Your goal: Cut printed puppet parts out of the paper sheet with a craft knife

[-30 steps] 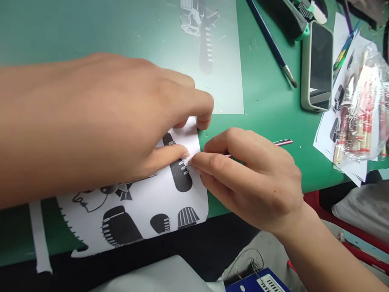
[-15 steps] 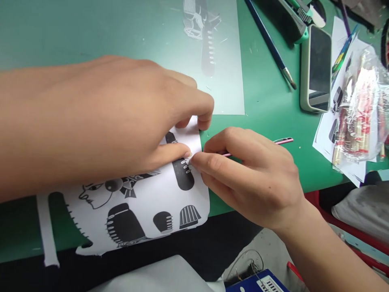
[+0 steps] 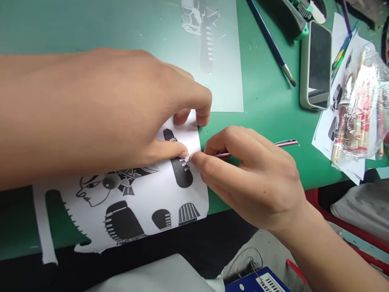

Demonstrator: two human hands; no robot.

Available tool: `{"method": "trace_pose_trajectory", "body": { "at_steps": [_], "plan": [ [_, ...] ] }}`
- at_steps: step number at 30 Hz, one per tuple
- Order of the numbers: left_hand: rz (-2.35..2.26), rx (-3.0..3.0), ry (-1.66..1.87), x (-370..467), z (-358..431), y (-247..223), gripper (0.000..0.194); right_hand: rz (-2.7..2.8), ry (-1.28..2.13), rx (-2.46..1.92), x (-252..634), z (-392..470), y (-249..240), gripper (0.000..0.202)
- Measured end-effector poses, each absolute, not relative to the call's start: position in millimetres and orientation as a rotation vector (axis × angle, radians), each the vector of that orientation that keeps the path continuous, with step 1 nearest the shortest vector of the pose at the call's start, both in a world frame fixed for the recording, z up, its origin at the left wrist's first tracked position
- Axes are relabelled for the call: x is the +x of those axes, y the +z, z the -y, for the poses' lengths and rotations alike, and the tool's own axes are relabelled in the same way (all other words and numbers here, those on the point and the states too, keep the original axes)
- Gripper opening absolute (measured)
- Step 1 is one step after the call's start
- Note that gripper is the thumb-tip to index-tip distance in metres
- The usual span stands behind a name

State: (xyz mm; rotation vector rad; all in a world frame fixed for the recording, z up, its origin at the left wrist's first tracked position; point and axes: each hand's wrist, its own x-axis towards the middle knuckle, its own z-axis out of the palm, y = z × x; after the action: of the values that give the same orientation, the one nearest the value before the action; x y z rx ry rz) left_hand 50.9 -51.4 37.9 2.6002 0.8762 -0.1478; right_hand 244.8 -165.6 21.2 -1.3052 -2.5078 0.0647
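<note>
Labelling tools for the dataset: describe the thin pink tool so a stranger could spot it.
Start at the green table and find the printed white sheet at its near edge. The right hand at that sheet's right edge pinches the pink tool, whose shaft sticks out to the right behind the knuckles. Unlike the longer blue paintbrush farther back, it is pink, short and in hand.
</note>
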Motion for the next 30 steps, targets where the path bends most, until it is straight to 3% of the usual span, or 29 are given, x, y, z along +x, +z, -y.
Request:
{"method": "trace_pose_trajectory", "body": {
  "at_steps": [7, 21, 30],
  "plan": [
    [-0.775, 2.674, 0.189, 43.1, 42.9, 13.4, 0.032, 2.427, 0.150, -1.321, 246.6, 167.0, 19.6, 0.023],
    [-0.777, 2.667, 0.152, 42.9, 41.3, 9.8, 0.044, 2.453, 0.101, -1.317, 243.2, 166.7, 18.4, 0.019],
    [-0.780, 2.636, 0.119, 46.6, 39.8, 13.8, 0.038, 2.494, 0.010, -1.305, 244.1, 170.4, 18.8, 0.020]
  ]
}}
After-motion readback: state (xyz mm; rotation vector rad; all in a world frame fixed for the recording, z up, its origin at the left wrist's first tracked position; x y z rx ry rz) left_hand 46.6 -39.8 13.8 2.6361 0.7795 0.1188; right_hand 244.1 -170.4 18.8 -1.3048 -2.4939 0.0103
